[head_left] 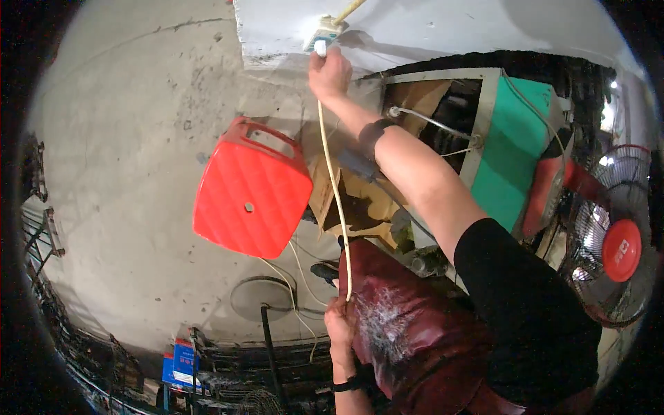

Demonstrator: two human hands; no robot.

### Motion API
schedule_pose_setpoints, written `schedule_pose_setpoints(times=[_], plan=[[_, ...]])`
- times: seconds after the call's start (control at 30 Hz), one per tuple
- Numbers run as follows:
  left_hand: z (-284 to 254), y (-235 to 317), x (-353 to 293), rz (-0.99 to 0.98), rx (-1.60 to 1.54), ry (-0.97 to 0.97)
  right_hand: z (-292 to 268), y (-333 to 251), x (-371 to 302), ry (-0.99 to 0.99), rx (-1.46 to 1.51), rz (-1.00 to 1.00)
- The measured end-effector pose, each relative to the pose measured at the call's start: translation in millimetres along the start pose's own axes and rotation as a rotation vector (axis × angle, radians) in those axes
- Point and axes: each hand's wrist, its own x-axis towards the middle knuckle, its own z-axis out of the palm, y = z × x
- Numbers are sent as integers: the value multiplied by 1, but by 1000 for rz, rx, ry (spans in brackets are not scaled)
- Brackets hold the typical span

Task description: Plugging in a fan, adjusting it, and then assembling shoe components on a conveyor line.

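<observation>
At the top of the head view, my right hand [330, 75] is closed around a white plug [320, 48] at the wall socket [326, 32]. Whether the plug's pins are in the socket cannot be made out. A cream-coloured power cord [330, 162] runs down from this hand to my left hand [339, 321]. The left fingers are wrapped round the cord, low and beside my dark red apron [415, 332]. The cord's slack between the hands bends slightly. Another pale cord [294, 297] hangs near the left hand, beyond a red stool.
The red plastic stool [254, 190] stands on the concrete floor left of the cord. Right of it lies cardboard [377, 200]. A green-sided machine [515, 155] and a fan with a red hub [621, 250] stand at the right. Blue boxes [183, 363] sit lower left.
</observation>
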Motion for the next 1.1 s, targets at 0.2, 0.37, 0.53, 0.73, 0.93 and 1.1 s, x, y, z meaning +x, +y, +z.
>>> schedule_pose_setpoints(times=[0.2, 0.37, 0.53, 0.73, 0.93, 1.1], plan=[[-1, 13, 9, -78, -11, -17, -4, -15, 13, -160, 3, 9], [1, -3, 18, -157, -69, -7, 1, -9, 23, -127, -90, -63], [-1, -44, 40, -116, 39, 142, -4, -11, 20, -163, 29, 8], [-7, -46, 27, -167, -240, 155, -27, -9, 36, -379, 52, 162], [-3, -61, -7, -256, -299, 166, -56, 10, 61, -311, -125, -136], [17, -92, -31, -346, -375, 195, -63, 1, 68, -253, -120, -491]])
